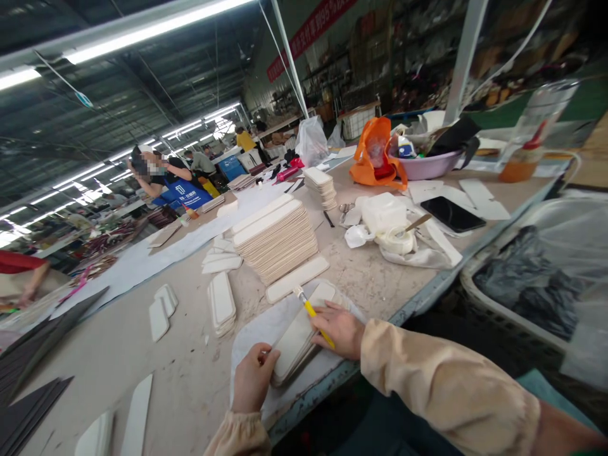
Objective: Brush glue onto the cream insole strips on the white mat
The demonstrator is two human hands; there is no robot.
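A small fanned pile of pale, round-cornered pieces [293,341] lies on a white sheet [247,332] at the table's near edge. My right hand [338,328] rests on the right part of the pile, its fingers closed on a yellow-handled brush [318,322] whose pale bristles point up and left. At the pile's left end is my left hand [255,375], thumb and index finger pinched at the corner of the pieces. Just beyond the sheet lies a single pale piece [298,278], in front of a tall stack of similar pieces [278,244].
Smaller piles [221,303] lie to the left. Farther right are white plastic wrapping with tape [387,221], a black phone [453,214], an orange bag [375,155], a purple basin [430,166] and a bottle of amber liquid [521,161]. A lined bin [536,285] stands beside the table.
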